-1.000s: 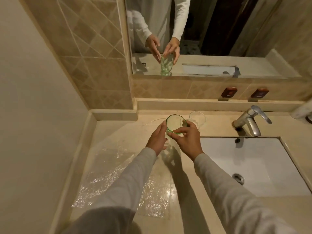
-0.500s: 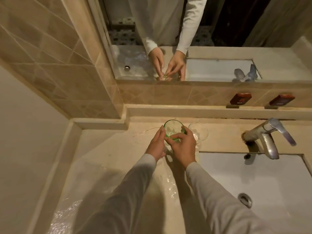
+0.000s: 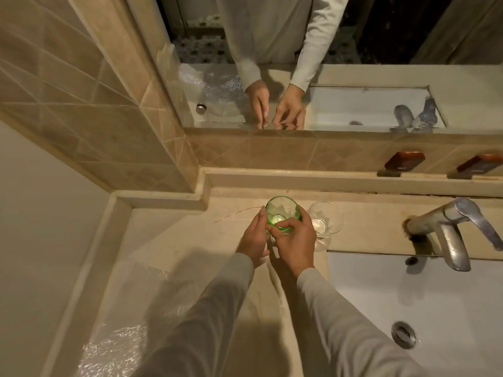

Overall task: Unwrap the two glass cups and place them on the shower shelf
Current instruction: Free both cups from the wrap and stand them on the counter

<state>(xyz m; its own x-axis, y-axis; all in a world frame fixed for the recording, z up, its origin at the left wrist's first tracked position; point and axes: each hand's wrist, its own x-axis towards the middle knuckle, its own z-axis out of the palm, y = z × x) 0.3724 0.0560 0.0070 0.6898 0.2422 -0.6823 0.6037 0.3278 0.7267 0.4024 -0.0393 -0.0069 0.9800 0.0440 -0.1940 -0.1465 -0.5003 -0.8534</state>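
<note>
A green glass cup [image 3: 283, 212] stands upright at the back of the beige counter [image 3: 174, 240], close under the ledge. My left hand [image 3: 253, 238] cups its left side and my right hand [image 3: 295, 242] wraps its front and right side. Just to its right stands a clear glass cup [image 3: 325, 219], upright and untouched. Sheets of clear bubble wrap [image 3: 114, 346] lie flat on the counter to the near left, partly hidden under my sleeves.
A white sink basin [image 3: 424, 303] with a metal tap [image 3: 449, 229] fills the right. A narrow stone ledge [image 3: 299, 178] runs behind the cups, with two brown soap bars [image 3: 404, 160] on it, under a mirror [image 3: 299, 63]. Tiled wall closes the left.
The green cup has come down from a raised, tilted hold to the counter beside the clear cup. The camera has moved closer and tipped down.
</note>
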